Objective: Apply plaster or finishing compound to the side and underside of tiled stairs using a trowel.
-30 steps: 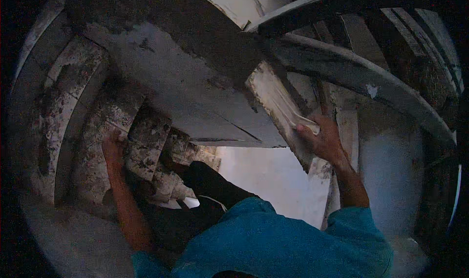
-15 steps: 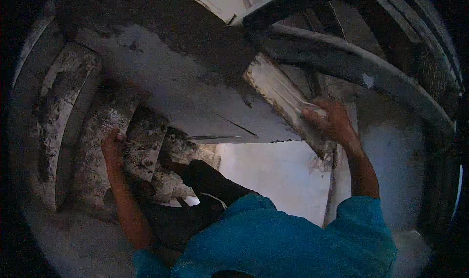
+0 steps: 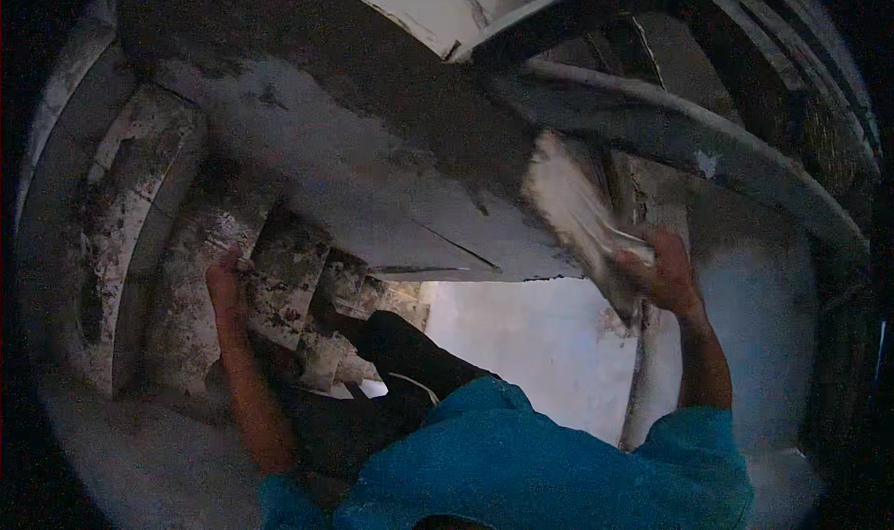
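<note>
The fingers of the right hand are wrapped round the lower-right part of a pale plastering float; motion blur hides from me exactly how they sit on its grip. On my feed the plastering float slants across the right end of a grey wall, below the curved beams. I cannot tell whether its face presses on the wall or stands just off it.

The left hand is curled over a stained stair step, well apart from the float; whether it holds or merely leans on something, I cannot tell.

As for progress, I see a dark, damp-looking band along the upper wall, ragged where it meets a paler field below. I take the dark band as worked and the pale stretch, with its thin slanting crack, as unfinished, so I judge the surface only partly done.
</note>
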